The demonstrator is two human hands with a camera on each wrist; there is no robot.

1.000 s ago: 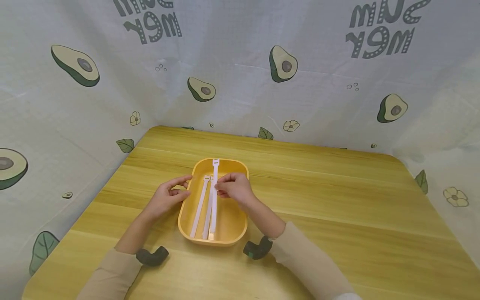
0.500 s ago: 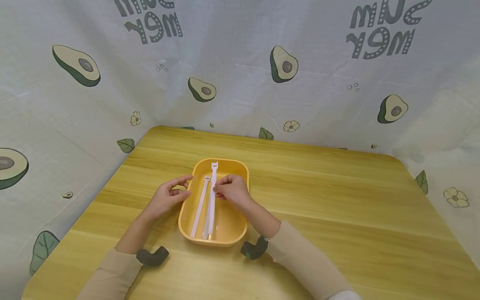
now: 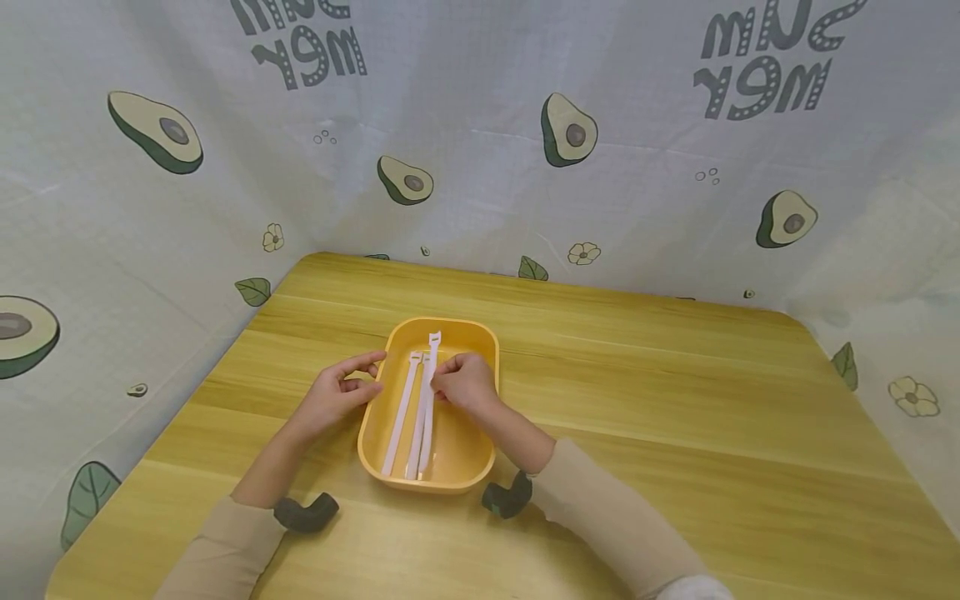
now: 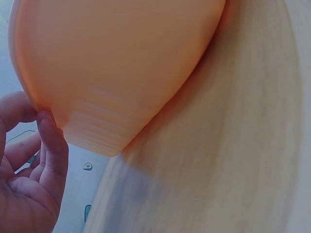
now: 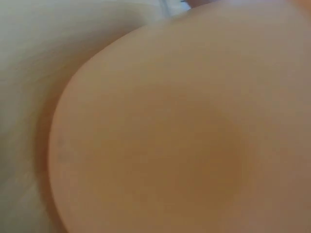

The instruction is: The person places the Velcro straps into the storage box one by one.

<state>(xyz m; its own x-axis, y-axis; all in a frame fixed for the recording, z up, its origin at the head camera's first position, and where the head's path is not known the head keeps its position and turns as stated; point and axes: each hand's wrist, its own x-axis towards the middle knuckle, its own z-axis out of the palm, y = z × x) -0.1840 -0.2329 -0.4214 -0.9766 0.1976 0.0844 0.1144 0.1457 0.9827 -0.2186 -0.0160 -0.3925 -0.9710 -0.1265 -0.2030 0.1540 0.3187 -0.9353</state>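
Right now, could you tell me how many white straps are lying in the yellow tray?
3, as far as the head view shows: the left strap lies apart, the middle strap and the right strap, pinched by the right hand, lie close together; another could hide beneath.

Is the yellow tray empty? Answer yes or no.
No: the tray holds white straps lying lengthwise in it, and the right hand pinches one of them.
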